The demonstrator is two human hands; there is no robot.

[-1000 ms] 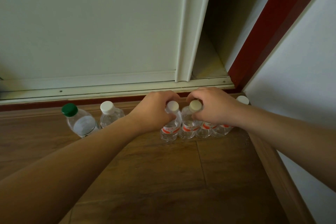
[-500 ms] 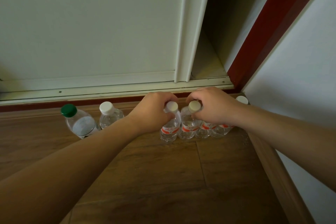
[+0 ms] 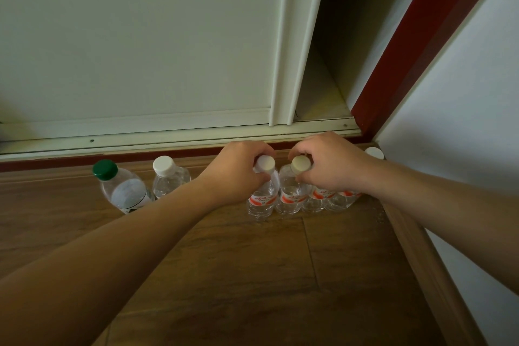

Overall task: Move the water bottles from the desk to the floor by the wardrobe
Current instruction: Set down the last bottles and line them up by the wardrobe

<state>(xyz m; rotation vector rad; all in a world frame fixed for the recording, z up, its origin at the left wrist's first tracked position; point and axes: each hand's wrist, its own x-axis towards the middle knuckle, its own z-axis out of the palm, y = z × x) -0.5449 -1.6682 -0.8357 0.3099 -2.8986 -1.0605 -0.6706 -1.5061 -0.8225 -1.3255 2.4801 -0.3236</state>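
Note:
Several clear water bottles stand in a row on the wooden floor (image 3: 252, 275) in front of the wardrobe (image 3: 168, 50). My left hand (image 3: 238, 174) grips the neck of a red-labelled bottle (image 3: 262, 199) with a white cap. My right hand (image 3: 328, 166) grips the neck of the red-labelled bottle (image 3: 290, 196) beside it, which has a cream cap. Both bottles stand upright and touch each other. Two more red-labelled bottles (image 3: 334, 199) stand under my right wrist, partly hidden. A white cap (image 3: 375, 153) shows in the corner.
Left of my hands stand a green-capped bottle (image 3: 123, 188) and a white-capped bottle (image 3: 168, 177). The wardrobe's sliding door is open at the right, showing a dark gap (image 3: 337, 50). A white wall (image 3: 463, 121) and wooden skirting (image 3: 421, 261) bound the right side.
Almost nothing moved. Both hands stay on the two bottle necks, and the bottles stand in the same spot.

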